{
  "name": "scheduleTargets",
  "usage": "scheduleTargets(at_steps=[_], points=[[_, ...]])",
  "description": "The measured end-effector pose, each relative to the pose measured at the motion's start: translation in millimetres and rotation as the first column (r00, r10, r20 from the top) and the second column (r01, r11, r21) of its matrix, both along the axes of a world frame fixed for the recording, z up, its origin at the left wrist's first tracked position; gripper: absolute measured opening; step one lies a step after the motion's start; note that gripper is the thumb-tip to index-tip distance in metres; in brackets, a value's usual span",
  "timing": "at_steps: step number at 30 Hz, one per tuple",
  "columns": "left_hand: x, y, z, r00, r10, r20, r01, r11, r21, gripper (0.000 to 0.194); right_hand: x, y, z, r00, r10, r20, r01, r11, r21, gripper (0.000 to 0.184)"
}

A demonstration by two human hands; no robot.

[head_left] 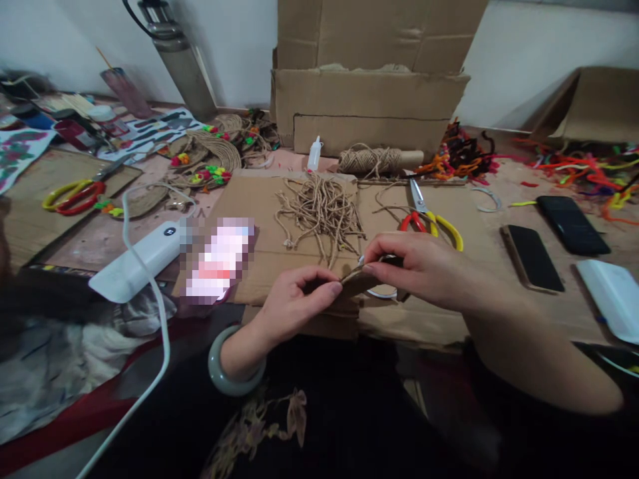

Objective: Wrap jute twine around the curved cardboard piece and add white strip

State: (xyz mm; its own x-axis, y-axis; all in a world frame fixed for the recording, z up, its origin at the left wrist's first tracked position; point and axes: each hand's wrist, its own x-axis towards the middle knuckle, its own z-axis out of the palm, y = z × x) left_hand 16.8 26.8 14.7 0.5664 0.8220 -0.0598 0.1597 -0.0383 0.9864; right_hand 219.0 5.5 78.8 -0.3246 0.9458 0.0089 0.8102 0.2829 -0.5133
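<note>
Between my two hands is a flat brown piece (357,283), held just above the front of the cardboard sheet (259,266). My left hand (294,303), with a pale bangle (217,362) at the wrist, pinches its left end between thumb and fingers. The right end is pinched by my right hand (414,269), which partly covers it. Just beyond lies a loose heap of cut twine pieces (324,209). Scissors with red and yellow handles (449,229) rest behind my right hand. Part of a white ring (382,293) shows below the right fingers.
Behind the heap stand a small white glue bottle (314,155), a twine roll (372,159) and an upright cardboard box (369,100). Two dark phones (534,259) lie right. At left are a lit phone (219,259), a white device with cable (142,263) and more scissors (84,193).
</note>
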Motion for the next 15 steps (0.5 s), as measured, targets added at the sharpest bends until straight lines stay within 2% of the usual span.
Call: scheduleTargets(at_steps=[4, 7, 12, 15], points=[[3.1, 1.7, 1.7, 0.999, -0.027, -0.026, 0.027, 1.000, 0.015, 0.021, -7.8, -0.3, -2.0, 0.997, 0.079, -0.012, -0.079, 0.997, -0.021, 0.012], [6.3, 2.8, -0.1, 0.999, -0.032, -0.041, 0.033, 0.999, 0.016, 0.016, -13.1, 0.4, -2.9, 0.996, 0.092, 0.016, -0.091, 0.996, -0.017, 0.011], [6.8, 3.0, -4.5, 0.999, -0.032, 0.020, 0.034, 0.990, -0.138, 0.020, -12.8, 0.1, -9.0, 0.995, 0.092, 0.027, -0.093, 0.995, 0.040, 0.009], [4.0, 2.1, -6.2, 1.000, 0.000, 0.019, 0.002, 0.991, -0.131, 0.019, -6.9, -2.2, -13.1, 0.998, 0.067, -0.006, -0.066, 0.992, 0.110, 0.020]])
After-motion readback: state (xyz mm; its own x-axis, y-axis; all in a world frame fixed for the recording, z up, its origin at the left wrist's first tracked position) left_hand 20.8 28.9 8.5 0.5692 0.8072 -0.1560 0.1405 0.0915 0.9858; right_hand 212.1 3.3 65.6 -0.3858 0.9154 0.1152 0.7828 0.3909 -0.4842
